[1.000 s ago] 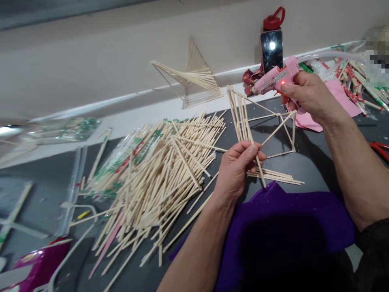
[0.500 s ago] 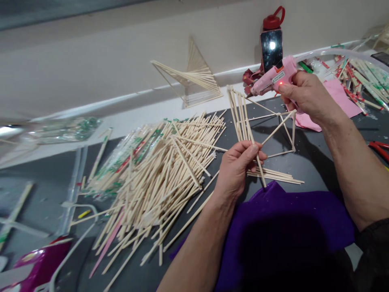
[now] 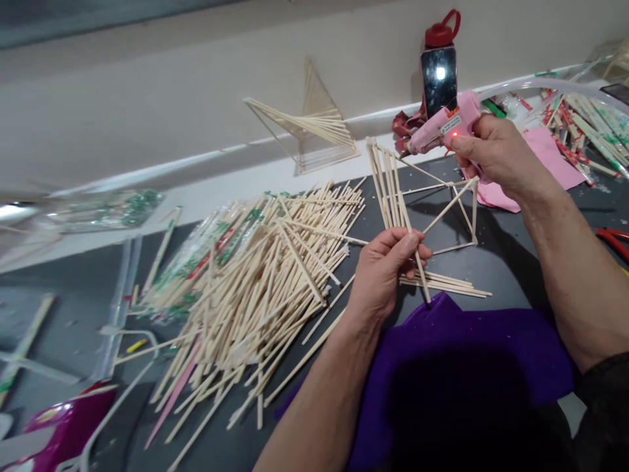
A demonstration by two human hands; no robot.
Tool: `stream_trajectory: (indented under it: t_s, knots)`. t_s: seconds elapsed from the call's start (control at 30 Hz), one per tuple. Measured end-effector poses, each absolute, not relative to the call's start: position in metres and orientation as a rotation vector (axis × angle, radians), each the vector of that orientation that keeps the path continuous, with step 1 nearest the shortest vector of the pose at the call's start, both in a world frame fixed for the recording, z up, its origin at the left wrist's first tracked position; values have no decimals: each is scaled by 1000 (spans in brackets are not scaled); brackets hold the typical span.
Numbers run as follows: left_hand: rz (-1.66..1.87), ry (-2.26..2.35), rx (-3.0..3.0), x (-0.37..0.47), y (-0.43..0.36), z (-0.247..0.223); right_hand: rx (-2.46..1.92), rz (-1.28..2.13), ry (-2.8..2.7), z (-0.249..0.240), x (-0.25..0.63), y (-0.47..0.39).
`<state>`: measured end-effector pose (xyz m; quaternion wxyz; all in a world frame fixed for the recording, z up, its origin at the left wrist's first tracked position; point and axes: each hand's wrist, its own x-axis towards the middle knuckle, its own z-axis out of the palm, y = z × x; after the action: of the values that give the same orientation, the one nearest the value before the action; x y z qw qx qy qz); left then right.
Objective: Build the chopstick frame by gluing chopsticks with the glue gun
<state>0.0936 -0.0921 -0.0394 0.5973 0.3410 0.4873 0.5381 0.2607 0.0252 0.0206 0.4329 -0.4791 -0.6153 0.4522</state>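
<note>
My left hand [image 3: 386, 265] pinches a wooden chopstick [image 3: 411, 226] near its lower part, thumb on top. The stick slants up along a frame of joined chopsticks [image 3: 449, 213], beside several sticks lined up on its left side. My right hand [image 3: 496, 151] is wrapped round the grip of a pink hot glue gun [image 3: 445, 128] with a lit red light. The gun's nozzle is at the frame's upper bar, close to the held stick's top end; whether they touch I cannot tell. Below the frame several loose chopsticks [image 3: 449, 285] lie side by side.
A big heap of loose chopsticks [image 3: 275, 282] covers the table left of my hands. A finished-looking twisted stick frame [image 3: 314, 131] stands by the wall. Behind the gun are a phone [image 3: 439, 82] and a red-lidded bottle [image 3: 439, 34]. A pink cloth [image 3: 553, 160] and red-handled tool [image 3: 614, 242] lie right.
</note>
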Motion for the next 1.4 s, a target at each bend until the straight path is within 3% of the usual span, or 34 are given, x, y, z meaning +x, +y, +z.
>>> stream_trajectory:
  t_s: [0.83,1.4]
  knots:
    - [1229,1140,810,94,-92,-41,-1178,1149,-1547,17,266,29]
    - [1246,1122,801,94,-92,-37,-1190,846,-1152,30,299,30]
